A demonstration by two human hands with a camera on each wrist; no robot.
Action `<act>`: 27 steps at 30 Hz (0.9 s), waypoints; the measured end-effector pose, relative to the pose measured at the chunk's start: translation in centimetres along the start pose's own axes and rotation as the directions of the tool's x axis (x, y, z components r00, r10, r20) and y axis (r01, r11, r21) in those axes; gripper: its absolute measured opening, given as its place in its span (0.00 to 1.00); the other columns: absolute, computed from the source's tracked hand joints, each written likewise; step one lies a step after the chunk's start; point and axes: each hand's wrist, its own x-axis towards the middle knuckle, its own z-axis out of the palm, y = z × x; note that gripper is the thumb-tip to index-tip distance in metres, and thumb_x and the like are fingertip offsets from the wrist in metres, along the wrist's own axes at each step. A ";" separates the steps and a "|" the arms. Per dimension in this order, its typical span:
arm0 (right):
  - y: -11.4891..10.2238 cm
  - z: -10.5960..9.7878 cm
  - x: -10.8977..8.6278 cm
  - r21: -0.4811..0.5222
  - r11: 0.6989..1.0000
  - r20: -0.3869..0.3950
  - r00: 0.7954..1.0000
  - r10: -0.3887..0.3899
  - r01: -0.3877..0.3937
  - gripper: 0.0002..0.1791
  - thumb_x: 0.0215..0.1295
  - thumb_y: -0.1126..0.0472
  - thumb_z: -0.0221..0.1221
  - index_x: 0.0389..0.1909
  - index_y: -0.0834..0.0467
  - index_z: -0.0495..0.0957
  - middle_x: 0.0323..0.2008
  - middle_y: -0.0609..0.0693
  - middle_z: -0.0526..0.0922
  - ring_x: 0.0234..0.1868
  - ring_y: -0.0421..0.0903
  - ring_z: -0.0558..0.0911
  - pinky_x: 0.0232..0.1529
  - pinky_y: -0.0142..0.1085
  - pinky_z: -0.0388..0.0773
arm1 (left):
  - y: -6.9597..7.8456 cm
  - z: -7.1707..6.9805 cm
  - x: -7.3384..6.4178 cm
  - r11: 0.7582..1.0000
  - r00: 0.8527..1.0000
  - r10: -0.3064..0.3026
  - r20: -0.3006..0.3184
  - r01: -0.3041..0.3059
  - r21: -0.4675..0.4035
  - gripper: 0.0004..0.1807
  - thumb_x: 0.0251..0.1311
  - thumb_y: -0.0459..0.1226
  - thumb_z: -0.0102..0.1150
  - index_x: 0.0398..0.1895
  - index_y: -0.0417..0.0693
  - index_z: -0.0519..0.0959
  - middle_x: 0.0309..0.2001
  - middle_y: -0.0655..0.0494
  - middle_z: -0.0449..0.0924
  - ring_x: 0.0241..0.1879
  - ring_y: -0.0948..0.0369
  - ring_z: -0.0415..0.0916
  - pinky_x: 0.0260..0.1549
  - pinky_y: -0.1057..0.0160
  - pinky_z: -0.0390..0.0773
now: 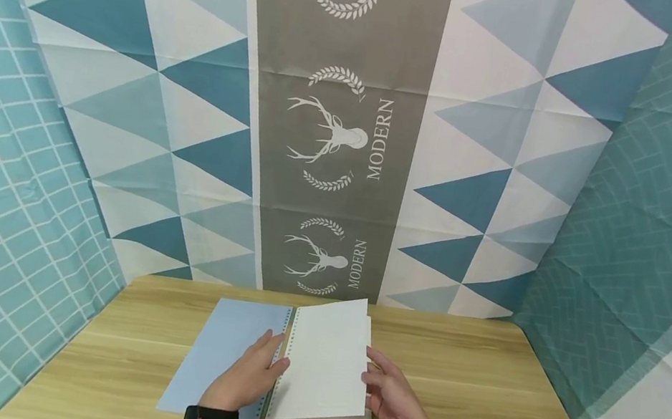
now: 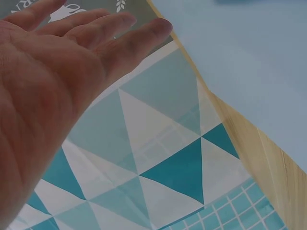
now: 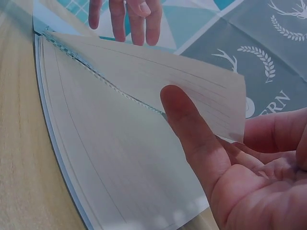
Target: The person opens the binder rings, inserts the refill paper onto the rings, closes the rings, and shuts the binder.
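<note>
A spiral-bound notebook lies open on the wooden table, its light blue cover (image 1: 238, 340) folded out to the left. One white page (image 1: 322, 367) is lifted at its right side, tilted up from the lined sheets (image 3: 105, 163) under it. My right hand (image 1: 396, 396) holds this page at its free edge; the right wrist view shows the thumb (image 3: 192, 129) in front of the page and a fingertip at its edge. My left hand (image 1: 249, 374), fingers extended, is over the cover beside the coil binding (image 3: 103, 79). In the left wrist view its palm (image 2: 43, 81) holds nothing.
The wooden table (image 1: 478, 390) extends on both sides of the notebook. Behind it hangs a patterned cloth (image 1: 339, 188) with triangles and deer heads. A blue checked sheet (image 1: 0, 188) stands at the left, a teal one (image 1: 667, 215) at the right.
</note>
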 end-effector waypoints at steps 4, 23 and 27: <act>0.0 0.0 0.0 0.005 1.000 -0.002 1.000 0.003 -0.003 0.37 0.75 0.68 0.47 0.80 0.66 0.43 0.68 0.67 0.71 0.50 0.44 0.85 0.50 0.39 0.86 | 0.0 0.1 0.0 1.000 1.000 -0.010 0.002 0.010 0.004 0.29 0.75 0.44 0.52 0.75 0.42 0.65 0.77 0.31 0.55 0.78 0.35 0.52 0.71 0.31 0.59; 0.1 -0.2 0.1 -0.008 1.000 0.013 1.000 0.010 -0.010 0.36 0.76 0.68 0.45 0.80 0.67 0.42 0.68 0.67 0.70 0.51 0.44 0.85 0.51 0.39 0.86 | -0.1 0.2 0.0 0.998 0.998 -0.045 0.034 0.044 0.040 0.30 0.75 0.43 0.51 0.74 0.39 0.65 0.77 0.31 0.57 0.77 0.34 0.52 0.71 0.31 0.58; 0.2 -0.6 0.1 -0.014 1.000 -0.001 1.000 0.006 -0.006 0.36 0.76 0.68 0.44 0.80 0.66 0.42 0.70 0.68 0.67 0.51 0.42 0.85 0.50 0.36 0.86 | -0.1 0.2 -0.1 0.996 0.998 -0.056 0.023 0.055 0.070 0.28 0.75 0.43 0.51 0.74 0.40 0.66 0.76 0.30 0.58 0.76 0.31 0.52 0.70 0.29 0.58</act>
